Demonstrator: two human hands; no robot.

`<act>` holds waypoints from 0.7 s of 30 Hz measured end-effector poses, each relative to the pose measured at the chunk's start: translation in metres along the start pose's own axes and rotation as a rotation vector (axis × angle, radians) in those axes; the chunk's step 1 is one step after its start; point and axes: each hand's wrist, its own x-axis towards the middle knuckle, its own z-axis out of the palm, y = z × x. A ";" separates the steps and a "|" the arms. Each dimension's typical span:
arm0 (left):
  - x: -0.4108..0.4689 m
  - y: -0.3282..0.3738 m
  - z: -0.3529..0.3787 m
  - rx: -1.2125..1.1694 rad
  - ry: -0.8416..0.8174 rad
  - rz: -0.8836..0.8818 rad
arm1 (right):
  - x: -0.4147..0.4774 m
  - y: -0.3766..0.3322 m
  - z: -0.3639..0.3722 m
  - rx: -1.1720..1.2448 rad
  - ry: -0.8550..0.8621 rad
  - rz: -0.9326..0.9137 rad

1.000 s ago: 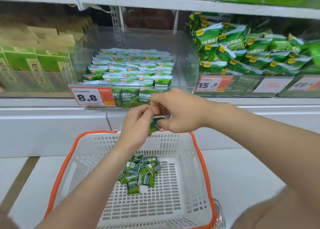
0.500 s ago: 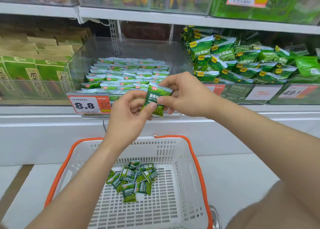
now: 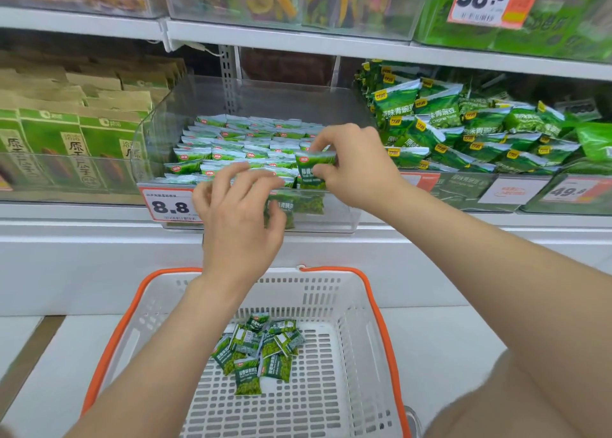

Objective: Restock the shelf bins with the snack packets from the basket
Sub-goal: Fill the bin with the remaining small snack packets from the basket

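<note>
Here the right hand (image 3: 356, 172) pinches a glossy green packet (image 3: 314, 169) over the front lip of the clear plastic bin (image 3: 155, 146), the left hand (image 3: 238, 219) loosely spread and empty before its wall, above the slotted, orange-rimmed white basket (image 3: 331, 293) where crinkled packets (image 3: 258, 351) lie heaped.

A white shelf (image 3: 99, 212) in a shop carries clear bins side by side, the middle clear bin (image 3: 337, 220) lined with rows of small green snack packets (image 3: 238, 146) behind an 8.8 price tag (image 3: 170, 206). Larger green bags (image 3: 463, 133) fill the bin to its right. Brown-and-green packs (image 3: 66, 139) stand in the one to its left.
</note>
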 end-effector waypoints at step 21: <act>-0.009 -0.006 0.009 -0.037 0.192 0.082 | 0.016 -0.020 0.010 -0.286 0.024 -0.095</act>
